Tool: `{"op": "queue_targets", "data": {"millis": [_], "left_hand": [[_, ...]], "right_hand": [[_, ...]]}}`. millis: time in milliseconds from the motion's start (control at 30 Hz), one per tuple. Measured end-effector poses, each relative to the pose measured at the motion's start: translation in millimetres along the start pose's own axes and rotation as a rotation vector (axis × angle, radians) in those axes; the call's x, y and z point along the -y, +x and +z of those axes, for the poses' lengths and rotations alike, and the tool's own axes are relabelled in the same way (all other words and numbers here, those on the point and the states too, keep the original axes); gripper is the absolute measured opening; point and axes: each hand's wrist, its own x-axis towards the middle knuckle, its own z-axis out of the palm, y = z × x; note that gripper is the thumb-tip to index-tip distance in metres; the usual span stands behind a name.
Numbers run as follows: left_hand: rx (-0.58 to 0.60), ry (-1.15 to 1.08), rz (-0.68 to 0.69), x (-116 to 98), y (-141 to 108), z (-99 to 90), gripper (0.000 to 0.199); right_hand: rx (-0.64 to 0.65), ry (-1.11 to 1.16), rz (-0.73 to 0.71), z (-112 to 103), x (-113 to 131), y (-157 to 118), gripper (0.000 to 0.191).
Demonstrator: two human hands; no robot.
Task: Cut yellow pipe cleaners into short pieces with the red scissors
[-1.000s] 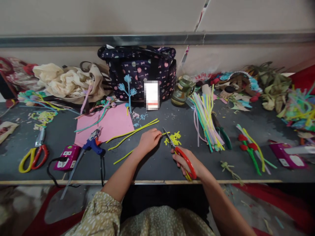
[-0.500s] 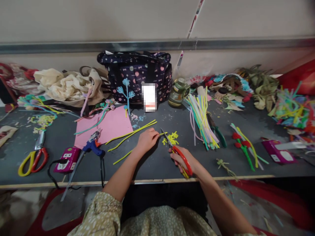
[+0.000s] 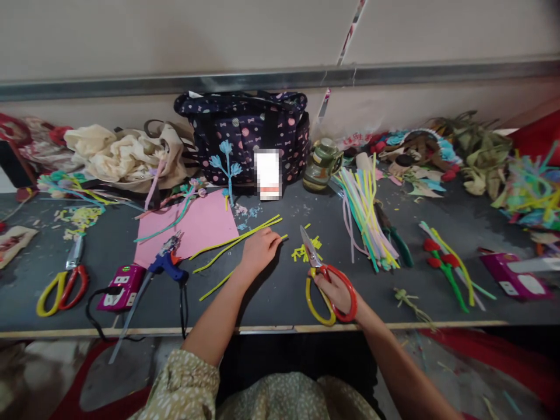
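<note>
My left hand (image 3: pixel 261 252) pinches a yellow pipe cleaner, and a short end (image 3: pixel 283 237) of it pokes out past the fingertips. In my right hand (image 3: pixel 336 291) is a pair of scissors (image 3: pixel 321 267) with one red and one yellow handle. Their blades point up and away, to the right of the pipe cleaner's end and apart from it. Beside the blades lies a small pile of cut yellow pieces (image 3: pixel 301 252). Longer yellow pipe cleaners (image 3: pixel 236 240) lie on the dark table (image 3: pixel 271 297) left of my left hand.
Left stand a blue glue gun (image 3: pixel 168 262), pink sheet (image 3: pixel 210 216), purple power socket (image 3: pixel 122 287) and second scissors (image 3: pixel 65 289). A patterned bag (image 3: pixel 249 134) and green jar (image 3: pixel 322 166) are behind. Rightward lie bundled pipe cleaners (image 3: pixel 367 216), pliers (image 3: pixel 400 245) and red flowers (image 3: pixel 441 262).
The scissors have moved away from the pipe cleaner's end, toward the right, and turned so both handles show. My left hand keeps its pinch nearly in place. The view has shifted slightly.
</note>
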Motion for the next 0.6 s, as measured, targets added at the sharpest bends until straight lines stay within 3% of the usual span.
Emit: {"op": "queue_targets", "data": {"millis": [133,333,467,600], "left_hand": [[-0.034,0.013,-0.012,4.7,2.1,1.9,0.022],[-0.116,0.027,0.097,-11.5,6.9,4.3,0.020],[-0.014,-0.007,0.278,-32.9,23.9,9.0,0.027],[0.136,-0.019,0.309,-48.0,45.8,18.7,0.038]], "right_hand": [[0.114,0.208,0.034,-7.8,6.5,-5.1,0.035],[-0.103,0.373,-0.060,-18.3,10.0,3.7,0.038],[-0.178,0.324,-0.097,-15.0,2.2,5.1,0.033],[-0.149,0.265,-0.094,-11.3,0.1,2.7,0.031]]}}
